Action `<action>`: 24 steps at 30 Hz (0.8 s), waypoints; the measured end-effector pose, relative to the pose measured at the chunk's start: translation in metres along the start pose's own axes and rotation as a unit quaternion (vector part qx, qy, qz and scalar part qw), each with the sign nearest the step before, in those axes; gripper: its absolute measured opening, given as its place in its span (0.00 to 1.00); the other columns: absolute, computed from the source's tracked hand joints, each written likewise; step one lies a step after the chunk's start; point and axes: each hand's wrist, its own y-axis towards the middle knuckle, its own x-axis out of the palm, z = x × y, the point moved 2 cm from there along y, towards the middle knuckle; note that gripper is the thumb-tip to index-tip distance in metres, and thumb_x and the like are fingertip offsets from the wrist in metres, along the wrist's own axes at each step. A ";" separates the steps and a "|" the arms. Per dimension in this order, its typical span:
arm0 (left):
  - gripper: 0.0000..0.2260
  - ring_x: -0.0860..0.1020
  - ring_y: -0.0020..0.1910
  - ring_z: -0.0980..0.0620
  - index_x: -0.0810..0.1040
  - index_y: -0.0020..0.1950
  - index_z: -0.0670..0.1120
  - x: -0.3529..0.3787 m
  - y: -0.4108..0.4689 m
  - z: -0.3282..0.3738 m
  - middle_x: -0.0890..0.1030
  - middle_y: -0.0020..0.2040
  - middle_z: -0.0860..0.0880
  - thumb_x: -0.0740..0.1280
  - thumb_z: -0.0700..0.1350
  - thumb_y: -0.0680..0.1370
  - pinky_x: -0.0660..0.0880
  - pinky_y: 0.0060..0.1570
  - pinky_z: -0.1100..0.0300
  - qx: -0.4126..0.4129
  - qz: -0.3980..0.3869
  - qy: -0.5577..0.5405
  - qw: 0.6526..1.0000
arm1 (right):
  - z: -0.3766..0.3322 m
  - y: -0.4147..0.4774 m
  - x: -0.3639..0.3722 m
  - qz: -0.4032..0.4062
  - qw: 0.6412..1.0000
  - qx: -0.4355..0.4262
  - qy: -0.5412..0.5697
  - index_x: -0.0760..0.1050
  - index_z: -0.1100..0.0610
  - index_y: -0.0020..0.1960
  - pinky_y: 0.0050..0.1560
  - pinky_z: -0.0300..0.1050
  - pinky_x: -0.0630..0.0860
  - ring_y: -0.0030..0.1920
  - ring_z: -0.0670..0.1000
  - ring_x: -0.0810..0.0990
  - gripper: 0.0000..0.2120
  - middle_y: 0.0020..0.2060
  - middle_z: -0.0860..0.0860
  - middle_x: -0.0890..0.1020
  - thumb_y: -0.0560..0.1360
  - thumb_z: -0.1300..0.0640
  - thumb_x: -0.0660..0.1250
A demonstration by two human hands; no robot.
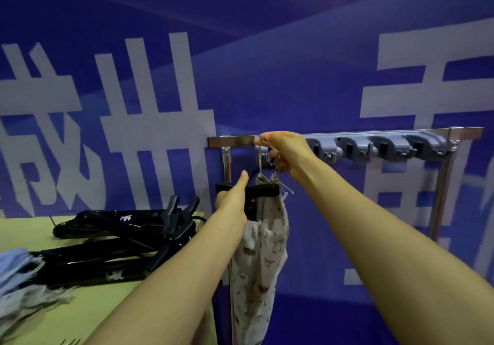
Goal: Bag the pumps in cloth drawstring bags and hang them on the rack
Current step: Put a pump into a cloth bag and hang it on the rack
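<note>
A white patterned cloth drawstring bag hangs long and full below the metal rack, with a black pump handle poking out of its gathered neck. My right hand is up at the rack's bar, pinching the bag's drawstring by a grey hook. My left hand grips the black pump just under the handle, at the bag's neck.
Several black pumps lie piled on the yellow-green table at the left. Pale blue and white cloth bags lie at its left edge. A grey strip of hook holders runs along the rack to the right. A blue banner wall stands behind.
</note>
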 end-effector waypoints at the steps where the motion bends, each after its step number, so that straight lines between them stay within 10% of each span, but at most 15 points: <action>1: 0.48 0.77 0.60 0.37 0.67 0.70 0.43 0.000 0.008 -0.004 0.77 0.64 0.41 0.75 0.62 0.55 0.75 0.59 0.39 -0.009 0.004 -0.004 1.000 | 0.004 0.003 0.001 -0.003 1.000 -0.017 -0.015 0.79 0.64 0.48 0.17 0.32 0.59 0.19 0.43 0.65 0.07 0.39 0.54 0.82 0.77 0.65 0.62; 5: 0.27 0.79 0.54 0.38 0.74 0.65 0.42 0.004 0.051 -0.017 0.79 0.60 0.41 0.64 0.56 0.71 0.77 0.56 0.41 -0.031 0.024 0.002 0.999 | 0.018 0.023 0.003 0.004 0.996 -0.064 -0.053 0.73 0.58 0.37 0.18 0.30 0.62 0.18 0.39 0.68 0.13 0.44 0.58 0.80 0.76 0.69 0.61; 11: 0.23 0.78 0.57 0.39 0.72 0.66 0.41 0.016 0.076 -0.022 0.78 0.61 0.40 0.62 0.52 0.75 0.75 0.60 0.45 -0.020 0.035 0.066 0.997 | 0.036 0.047 -0.004 0.030 0.992 -0.093 -0.082 0.74 0.57 0.36 0.19 0.29 0.63 0.16 0.38 0.68 0.14 0.29 0.47 0.80 0.76 0.71 0.61; 19: 0.23 0.77 0.59 0.40 0.71 0.67 0.40 0.014 0.078 -0.035 0.78 0.62 0.41 0.62 0.51 0.77 0.75 0.61 0.47 -0.028 0.036 0.075 0.996 | 0.052 0.046 -0.006 0.059 0.984 -0.099 -0.135 0.75 0.59 0.49 0.22 0.32 0.70 0.22 0.42 0.73 0.09 0.34 0.50 0.78 0.76 0.69 0.59; 24: 0.12 0.74 0.43 0.45 0.74 0.55 0.36 0.015 0.071 -0.036 0.75 0.47 0.43 0.58 0.44 0.79 0.73 0.45 0.56 -0.051 0.008 0.120 0.991 | 0.060 0.033 0.005 0.128 0.943 -0.185 -0.246 0.74 0.59 0.52 0.41 0.53 0.80 0.35 0.56 0.80 0.09 0.49 0.59 0.77 0.77 0.67 0.58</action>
